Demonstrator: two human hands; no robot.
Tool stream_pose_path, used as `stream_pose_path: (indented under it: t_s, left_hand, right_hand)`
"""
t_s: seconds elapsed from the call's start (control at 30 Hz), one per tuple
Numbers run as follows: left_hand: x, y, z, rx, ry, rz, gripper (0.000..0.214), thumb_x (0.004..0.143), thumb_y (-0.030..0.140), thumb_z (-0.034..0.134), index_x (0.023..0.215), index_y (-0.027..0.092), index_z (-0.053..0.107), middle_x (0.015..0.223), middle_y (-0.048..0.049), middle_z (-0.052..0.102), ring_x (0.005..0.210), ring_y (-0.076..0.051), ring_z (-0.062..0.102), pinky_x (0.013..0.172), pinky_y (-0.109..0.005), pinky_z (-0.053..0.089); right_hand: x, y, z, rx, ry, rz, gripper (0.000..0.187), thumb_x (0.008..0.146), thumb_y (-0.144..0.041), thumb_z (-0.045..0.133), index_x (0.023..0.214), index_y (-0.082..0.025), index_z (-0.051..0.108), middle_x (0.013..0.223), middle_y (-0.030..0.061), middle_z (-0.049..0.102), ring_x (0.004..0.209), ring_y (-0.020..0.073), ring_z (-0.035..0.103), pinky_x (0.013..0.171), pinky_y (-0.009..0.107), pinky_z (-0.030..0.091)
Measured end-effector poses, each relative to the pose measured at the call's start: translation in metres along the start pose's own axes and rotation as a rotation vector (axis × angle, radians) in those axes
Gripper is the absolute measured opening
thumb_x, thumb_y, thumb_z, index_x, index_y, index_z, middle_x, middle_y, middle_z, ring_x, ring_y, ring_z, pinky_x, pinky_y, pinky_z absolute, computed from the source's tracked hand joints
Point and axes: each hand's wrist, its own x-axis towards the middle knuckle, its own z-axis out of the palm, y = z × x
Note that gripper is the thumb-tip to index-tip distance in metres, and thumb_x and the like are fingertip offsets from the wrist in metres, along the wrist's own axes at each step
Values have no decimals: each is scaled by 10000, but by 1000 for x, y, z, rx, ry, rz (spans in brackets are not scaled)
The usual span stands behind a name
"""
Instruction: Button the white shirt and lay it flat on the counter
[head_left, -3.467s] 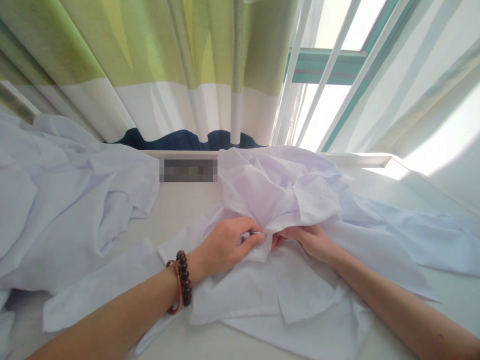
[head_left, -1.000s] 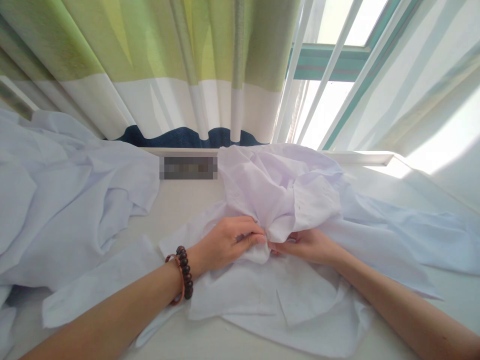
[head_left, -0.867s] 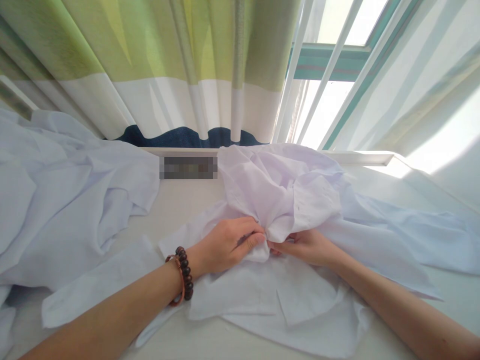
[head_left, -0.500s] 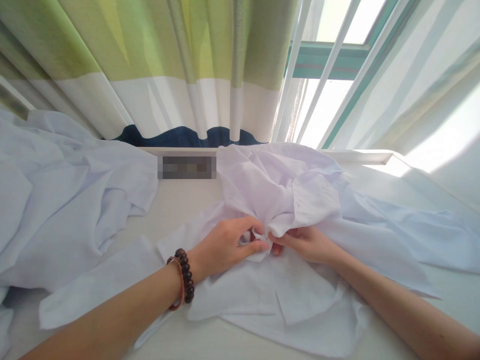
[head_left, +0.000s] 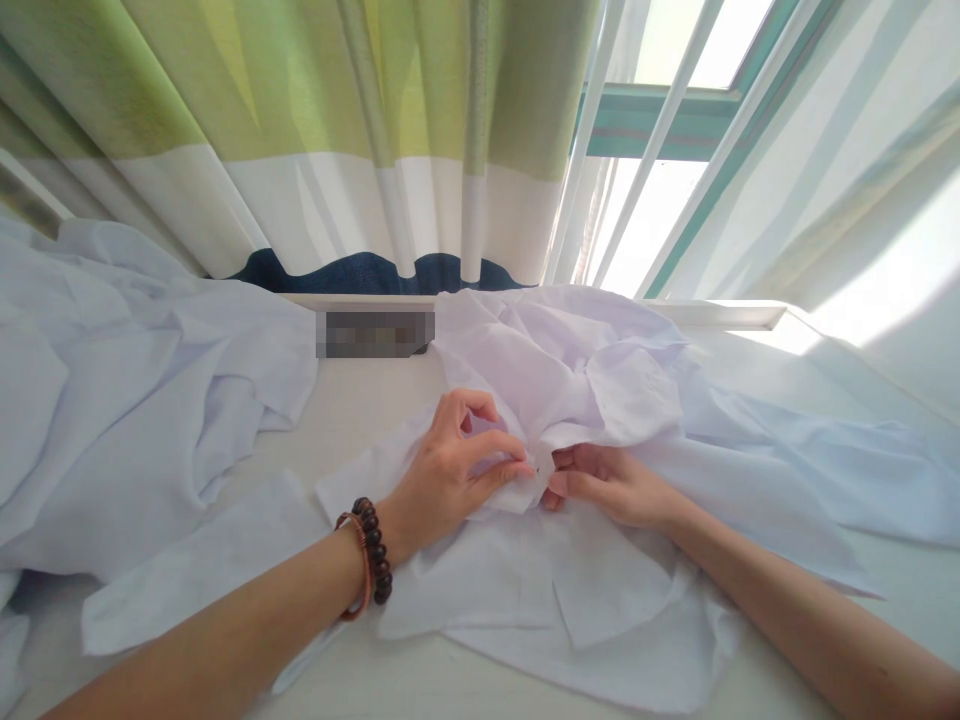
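Fingers (head_left: pixel 510 467) of both hands pinch one white shirt (head_left: pixel 570 380).

Single head view, close, looking forward-down over table (head_left: pixel 360 400) toward window (head_left: pixel 660 130).

Crumpled white shirt (head_left: pixel 570 400) lies bunched on the table (head_left: pixel 360 400).

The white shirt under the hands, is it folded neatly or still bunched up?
Bunched up. The white shirt is heaped in creases, and the left hand and right hand pinch its edge.
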Motion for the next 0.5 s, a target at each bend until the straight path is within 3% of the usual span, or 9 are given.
stream_pose_path:
  t_s: [0.17, 0.33, 0.5]
  left_hand:
    - [2, 0, 1, -150, -95, 38, 42, 921, 181, 569, 921, 203, 604, 960, -39, 632, 979, -180, 538, 901, -324, 458]
    - [-1, -1, 2, -213, -173, -108, 57, 963, 228, 488, 968, 203, 539, 928, -10, 636, 854, -131, 599, 777, -248, 475]
    - [-2, 0, 1, -175, -270, -211, 88, 979, 259, 407, 958, 205, 472, 826, 14, 596, 733, -123, 574, 696, -244, 457]
  right_hand:
    - [5, 6, 4, 103, 128, 21, 484, 841, -636, 519, 671, -194, 618, 631, 18, 642, 633, 162, 623, 702, 305, 519]
    - [9, 13, 5, 209, 176, 45, 487, 848, -621, 523, 684, -174, 628, 605, 19, 646, 587, 154, 617, 653, 300, 511]
    - [9, 12, 7, 198, 213, 57, 460, 835, -601, 546, 669, -179, 625, 600, 21, 644, 573, 155, 613, 640, 302, 512]
